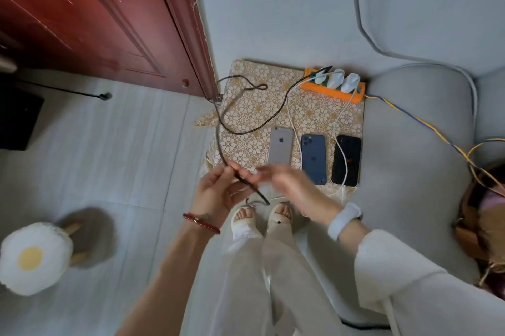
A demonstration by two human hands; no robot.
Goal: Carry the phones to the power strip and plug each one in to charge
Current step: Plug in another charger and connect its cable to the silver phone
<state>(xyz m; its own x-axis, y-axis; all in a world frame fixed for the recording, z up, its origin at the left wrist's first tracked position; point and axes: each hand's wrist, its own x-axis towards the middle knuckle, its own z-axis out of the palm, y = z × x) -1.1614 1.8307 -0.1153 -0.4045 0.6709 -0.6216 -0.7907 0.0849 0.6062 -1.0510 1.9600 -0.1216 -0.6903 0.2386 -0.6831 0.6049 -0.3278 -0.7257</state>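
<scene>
Underfoot, grey floor [109, 144]; patterned mat [254, 106] beside red door [95, 13].

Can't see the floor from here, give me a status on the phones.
Left hand holds black cable; right hand open. Three phones lie below orange power strip. Nothing blocking.

Orange power strip [334, 87] – white chargers [336, 78]; gold floral mat [251, 114]; silver [280, 145], blue [313, 159], black [346, 160] phones.

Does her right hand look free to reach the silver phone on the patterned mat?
Probably yes. The right hand is open, holds nothing and hovers just over the near end of the silver phone. The dark braided cable is in the left hand, off to the side.
</scene>
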